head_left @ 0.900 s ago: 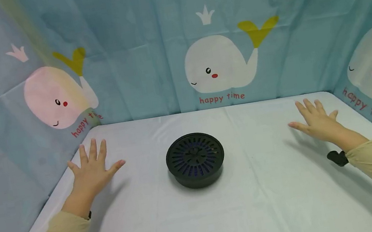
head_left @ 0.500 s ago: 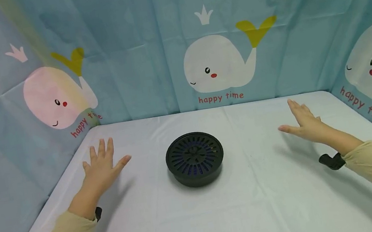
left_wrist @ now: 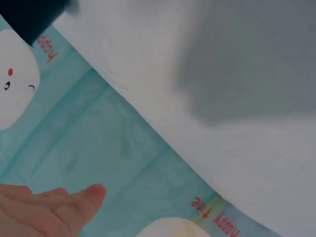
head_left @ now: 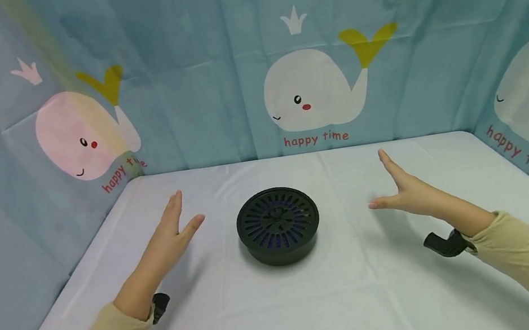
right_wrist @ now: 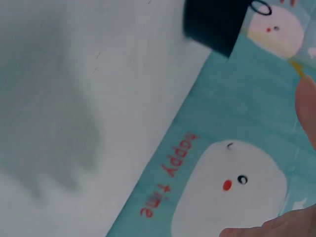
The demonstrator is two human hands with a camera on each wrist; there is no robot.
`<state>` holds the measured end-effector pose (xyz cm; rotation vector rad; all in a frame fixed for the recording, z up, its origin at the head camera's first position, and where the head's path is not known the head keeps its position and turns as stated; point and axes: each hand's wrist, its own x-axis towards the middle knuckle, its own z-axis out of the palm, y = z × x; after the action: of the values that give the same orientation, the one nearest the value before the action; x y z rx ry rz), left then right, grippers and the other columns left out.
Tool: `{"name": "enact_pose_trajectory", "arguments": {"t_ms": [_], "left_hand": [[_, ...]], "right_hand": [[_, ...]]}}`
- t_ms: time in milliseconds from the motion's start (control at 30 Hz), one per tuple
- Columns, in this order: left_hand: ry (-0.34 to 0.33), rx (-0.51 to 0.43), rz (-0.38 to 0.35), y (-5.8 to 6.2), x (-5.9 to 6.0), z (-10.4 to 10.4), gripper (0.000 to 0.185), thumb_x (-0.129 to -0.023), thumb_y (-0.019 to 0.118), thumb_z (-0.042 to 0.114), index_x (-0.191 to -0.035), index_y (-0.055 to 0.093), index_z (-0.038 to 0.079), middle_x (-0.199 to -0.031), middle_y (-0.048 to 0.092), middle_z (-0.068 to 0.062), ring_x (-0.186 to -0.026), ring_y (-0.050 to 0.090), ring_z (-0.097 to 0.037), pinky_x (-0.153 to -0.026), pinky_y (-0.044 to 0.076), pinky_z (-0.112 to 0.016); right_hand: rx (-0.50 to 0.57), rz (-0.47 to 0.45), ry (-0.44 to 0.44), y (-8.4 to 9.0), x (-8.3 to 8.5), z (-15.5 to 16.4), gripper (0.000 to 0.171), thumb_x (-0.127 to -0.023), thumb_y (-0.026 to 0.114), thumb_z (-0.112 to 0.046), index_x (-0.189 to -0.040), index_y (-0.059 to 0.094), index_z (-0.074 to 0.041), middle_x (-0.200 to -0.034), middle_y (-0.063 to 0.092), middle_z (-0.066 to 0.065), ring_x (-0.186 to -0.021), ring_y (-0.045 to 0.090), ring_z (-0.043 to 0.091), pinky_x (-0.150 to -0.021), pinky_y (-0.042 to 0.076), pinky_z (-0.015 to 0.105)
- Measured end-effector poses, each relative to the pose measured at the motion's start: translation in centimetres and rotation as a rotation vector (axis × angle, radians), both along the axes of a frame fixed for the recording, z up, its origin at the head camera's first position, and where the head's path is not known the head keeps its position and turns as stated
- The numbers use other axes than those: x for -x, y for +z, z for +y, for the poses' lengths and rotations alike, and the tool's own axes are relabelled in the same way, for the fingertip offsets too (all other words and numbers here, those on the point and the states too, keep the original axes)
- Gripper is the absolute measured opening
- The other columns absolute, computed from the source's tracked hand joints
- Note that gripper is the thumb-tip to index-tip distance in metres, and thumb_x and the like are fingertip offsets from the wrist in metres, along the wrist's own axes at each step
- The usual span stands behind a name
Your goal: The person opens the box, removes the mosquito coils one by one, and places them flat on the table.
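A round black case [head_left: 282, 250] with a slotted lid stands in the middle of the table in the head view, and bluish-purple shows through its slots. To its left, my left hand [head_left: 165, 242] is held over the cloth, thumb and fingers spread apart. My right hand [head_left: 414, 195] is on the other side, thumb apart from the straight fingers, palm facing the case. Neither hand touches it. Each wrist view catches part of a hand, fingers [left_wrist: 81, 205] at lower left and a thumb [right_wrist: 306, 108] at right, with the dark case cut off along the top.
A white cloth [head_left: 298, 319] covers the table. Blue curtains [head_left: 185, 114] printed with whales enclose its back and both sides. A black wrist mount [head_left: 445, 244] juts from the right sleeve, and a smaller one [head_left: 160, 306] shows at the left.
Both hands have moved inward toward the case, left hand rightward and right hand leftward. They have turned so the palms face each other. The case stays in place.
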<state>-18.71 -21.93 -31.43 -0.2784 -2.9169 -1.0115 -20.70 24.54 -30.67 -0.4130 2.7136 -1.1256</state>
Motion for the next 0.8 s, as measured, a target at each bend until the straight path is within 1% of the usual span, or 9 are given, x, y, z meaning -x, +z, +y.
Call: {"name": "enact_pose_trajectory", "arguments": {"t_ms": [67,133,267,333,500,600,700,800], "left_hand": [[-0.009,-0.033,0.012,0.0,-0.1,0.6,0.086,-0.100,0.053,0.042,-0.155,0.002,0.000,-0.160,0.003,-0.023,-0.145,0.004,-0.041,-0.113,0.011,-0.060],[-0.020,-0.081,0.023,-0.2,-0.1,1.0,0.083,-0.099,0.057,0.038,-0.155,0.008,0.001,-0.159,0.012,-0.023,-0.144,0.015,-0.043,-0.112,0.017,-0.060],[-0.049,-0.165,0.062,-0.8,-0.3,1.9,0.073,-0.097,0.062,0.027,-0.153,0.025,0.001,-0.153,0.031,-0.023,-0.134,0.038,-0.043,-0.106,0.033,-0.058],[-0.062,-0.193,0.091,-1.2,-0.4,2.2,0.067,-0.096,0.064,0.022,-0.150,0.033,0.000,-0.150,0.037,-0.023,-0.129,0.045,-0.041,-0.104,0.037,-0.057],[-0.086,-0.228,0.168,-1.6,-0.6,3.4,0.056,-0.092,0.069,0.014,-0.141,0.048,0.000,-0.143,0.049,-0.019,-0.120,0.056,-0.036,-0.097,0.044,-0.053],[-0.091,-0.266,0.188,-1.6,-0.8,4.1,0.049,-0.091,0.070,0.012,-0.136,0.054,0.000,-0.133,0.058,-0.018,-0.113,0.061,-0.033,-0.094,0.048,-0.048],[-0.081,-0.350,0.173,-1.4,-0.8,4.8,0.041,-0.091,0.069,0.010,-0.130,0.059,-0.001,-0.122,0.065,-0.018,-0.108,0.064,-0.029,-0.090,0.052,-0.040],[-0.062,-0.444,0.125,-1.3,-0.8,5.5,0.036,-0.092,0.068,0.009,-0.126,0.062,-0.001,-0.115,0.067,-0.016,-0.105,0.065,-0.028,-0.087,0.053,-0.032]], "right_hand": [[0.014,-0.009,0.007,0.0,-0.2,-0.7,0.123,-0.084,0.077,-0.038,-0.152,-0.022,-0.010,-0.159,-0.012,0.022,-0.142,-0.003,0.049,-0.107,0.013,0.069],[0.049,-0.026,0.017,0.0,-0.4,-1.4,0.123,-0.084,0.077,-0.038,-0.152,-0.022,-0.011,-0.160,-0.010,0.021,-0.143,-0.001,0.048,-0.107,0.013,0.068],[0.147,-0.083,0.041,-0.6,-0.8,-2.6,0.123,-0.084,0.078,-0.033,-0.151,-0.023,-0.012,-0.161,-0.010,0.018,-0.144,0.000,0.046,-0.109,0.014,0.066],[0.196,-0.117,0.046,-1.0,-1.1,-3.2,0.124,-0.083,0.078,-0.032,-0.152,-0.023,-0.014,-0.161,-0.010,0.016,-0.144,0.001,0.044,-0.109,0.015,0.065],[0.284,-0.189,0.037,-1.9,-1.2,-4.8,0.125,-0.082,0.080,-0.030,-0.152,-0.022,-0.018,-0.162,-0.008,0.012,-0.146,0.004,0.039,-0.110,0.017,0.063],[0.333,-0.246,0.053,-2.4,-1.2,-5.6,0.123,-0.083,0.080,-0.026,-0.153,-0.020,-0.019,-0.163,-0.007,0.010,-0.146,0.006,0.038,-0.111,0.018,0.062],[0.383,-0.311,0.091,-2.9,-1.1,-6.3,0.117,-0.085,0.077,-0.018,-0.154,-0.018,-0.018,-0.163,-0.005,0.012,-0.146,0.009,0.038,-0.111,0.020,0.060],[0.427,-0.371,0.121,-3.4,-1.0,-7.1,0.112,-0.087,0.074,-0.010,-0.155,-0.015,-0.017,-0.163,-0.003,0.012,-0.145,0.012,0.039,-0.111,0.022,0.058]]}}
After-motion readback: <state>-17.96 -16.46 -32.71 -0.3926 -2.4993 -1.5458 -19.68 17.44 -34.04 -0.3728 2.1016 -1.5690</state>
